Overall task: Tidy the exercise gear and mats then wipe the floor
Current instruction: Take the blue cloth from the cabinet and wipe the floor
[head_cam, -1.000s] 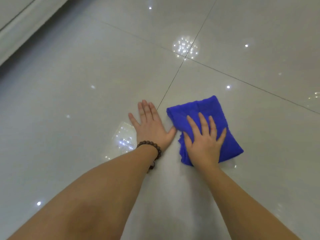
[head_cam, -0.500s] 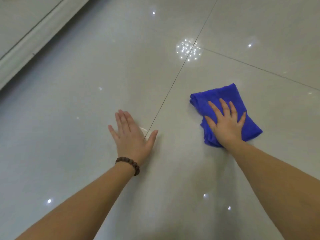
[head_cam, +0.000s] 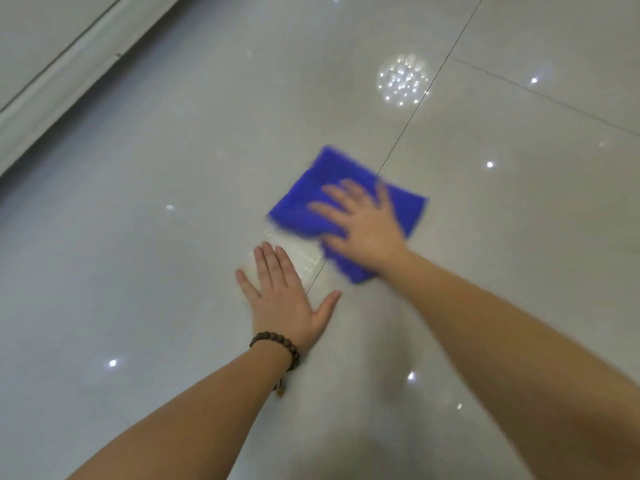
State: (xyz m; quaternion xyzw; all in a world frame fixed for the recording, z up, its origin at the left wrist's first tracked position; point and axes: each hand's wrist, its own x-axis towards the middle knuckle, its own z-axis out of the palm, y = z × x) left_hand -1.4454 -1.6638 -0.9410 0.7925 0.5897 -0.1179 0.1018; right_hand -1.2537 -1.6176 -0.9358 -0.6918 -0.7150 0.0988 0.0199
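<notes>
A folded blue cloth (head_cam: 329, 188) lies flat on the glossy grey tiled floor (head_cam: 156, 237), across a tile joint. My right hand (head_cam: 363, 226) presses on it with straight, spread fingers; the hand and cloth are motion-blurred. My left hand (head_cam: 284, 299), with a dark bead bracelet (head_cam: 277, 346) on the wrist, rests flat on the floor just below and to the left of the cloth, fingers straight, thumb out to the right.
A pale skirting board and wall base (head_cam: 62, 74) run diagonally across the upper left corner. Ceiling lights reflect as bright spots on the tiles, with a dense cluster (head_cam: 403, 79) beyond the cloth. A bright glare patch (head_cam: 294, 254) lies between my hands.
My right hand has swept the cloth leftwards, close to my left hand. My left hand stays planted flat on the floor.
</notes>
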